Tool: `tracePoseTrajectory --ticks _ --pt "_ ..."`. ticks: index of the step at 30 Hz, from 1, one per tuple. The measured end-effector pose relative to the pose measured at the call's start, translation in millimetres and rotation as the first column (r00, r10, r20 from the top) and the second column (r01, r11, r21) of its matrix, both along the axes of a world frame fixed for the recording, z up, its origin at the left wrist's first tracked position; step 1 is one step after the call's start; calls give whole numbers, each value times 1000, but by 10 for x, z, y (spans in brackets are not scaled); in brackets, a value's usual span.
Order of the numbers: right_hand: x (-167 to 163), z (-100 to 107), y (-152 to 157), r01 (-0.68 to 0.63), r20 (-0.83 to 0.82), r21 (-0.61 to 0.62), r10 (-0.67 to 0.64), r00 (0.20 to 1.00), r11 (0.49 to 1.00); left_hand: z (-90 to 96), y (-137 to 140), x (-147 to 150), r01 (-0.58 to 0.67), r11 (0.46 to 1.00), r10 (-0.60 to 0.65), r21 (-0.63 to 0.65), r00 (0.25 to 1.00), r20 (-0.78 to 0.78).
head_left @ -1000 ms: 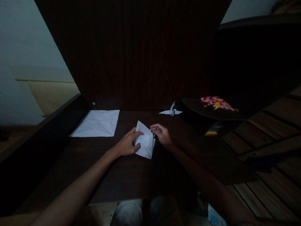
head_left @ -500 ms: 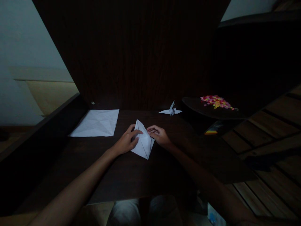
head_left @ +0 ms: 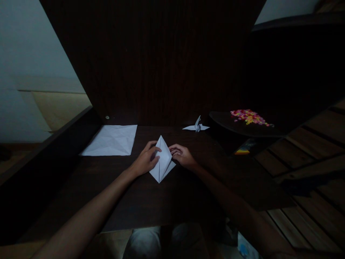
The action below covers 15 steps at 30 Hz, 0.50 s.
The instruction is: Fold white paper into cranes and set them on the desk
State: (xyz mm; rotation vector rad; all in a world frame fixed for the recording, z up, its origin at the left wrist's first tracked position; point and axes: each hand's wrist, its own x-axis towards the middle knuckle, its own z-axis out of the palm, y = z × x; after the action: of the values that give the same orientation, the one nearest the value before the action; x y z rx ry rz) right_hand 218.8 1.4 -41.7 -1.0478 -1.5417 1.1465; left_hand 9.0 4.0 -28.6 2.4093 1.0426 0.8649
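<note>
A white sheet of origami paper (head_left: 164,160), folded into a kite-like diamond with a crease down its middle, lies on the dark desk in front of me. My left hand (head_left: 146,158) grips its left edge, thumb and a finger on top. At the right corner, my right hand (head_left: 183,157) has curled fingers touching the edge of the upper flap. Below that flap, another layer sticks out to the lower right. Behind my right hand stands a finished white paper crane (head_left: 196,127).
A creased white paper sheet (head_left: 110,141) lies at the desk's back left, beside a raised side panel (head_left: 51,165). To the right, a curved shelf (head_left: 223,120) bears a pile of small colourful pieces (head_left: 249,117). A dark panel (head_left: 156,64) rises behind the desk.
The upper flap of the folded paper has come over to the left and now lies flatter, its lower tip nearer the middle. Both hands stay almost where they were.
</note>
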Motion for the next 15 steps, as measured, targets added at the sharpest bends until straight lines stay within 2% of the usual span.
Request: tracePoseTrajectory --ticks 6,11,15 --pt "5 25 -29 -9 156 93 -6 988 996 16 9 -5 -13 1000 12 25 1000 12" --pt "7 48 -54 1 340 234 -83 937 972 3 20 -6 -29 999 29 -16 999 25" --pt "-1 69 -71 -13 424 291 -117 898 956 3 17 -1 -24 999 25 -31 999 33"
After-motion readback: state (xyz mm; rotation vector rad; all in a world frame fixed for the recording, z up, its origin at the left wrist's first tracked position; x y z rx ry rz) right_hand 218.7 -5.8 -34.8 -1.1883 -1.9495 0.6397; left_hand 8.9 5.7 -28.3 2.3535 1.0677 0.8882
